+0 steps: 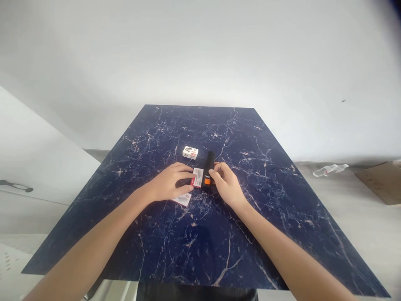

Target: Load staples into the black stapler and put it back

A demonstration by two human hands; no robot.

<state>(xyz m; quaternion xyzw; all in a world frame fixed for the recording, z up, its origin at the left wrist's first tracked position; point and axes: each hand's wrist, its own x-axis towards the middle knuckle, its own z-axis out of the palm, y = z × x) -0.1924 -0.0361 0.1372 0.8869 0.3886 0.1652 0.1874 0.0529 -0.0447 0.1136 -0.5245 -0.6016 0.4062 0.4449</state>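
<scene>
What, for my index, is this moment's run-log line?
left hand: on red-white box | right hand: thumb on black stapler-like device | white box: beyond left hand

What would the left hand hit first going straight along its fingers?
The red-and-white box right at the left hand's fingertips, apparently already touching; beyond it, the black device with an orange patch. Exact finger height is hard to judge.

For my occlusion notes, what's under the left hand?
A flat white item and red-white box show, partly covered by the left hand; whatever its palm hides cannot be seen.
</scene>
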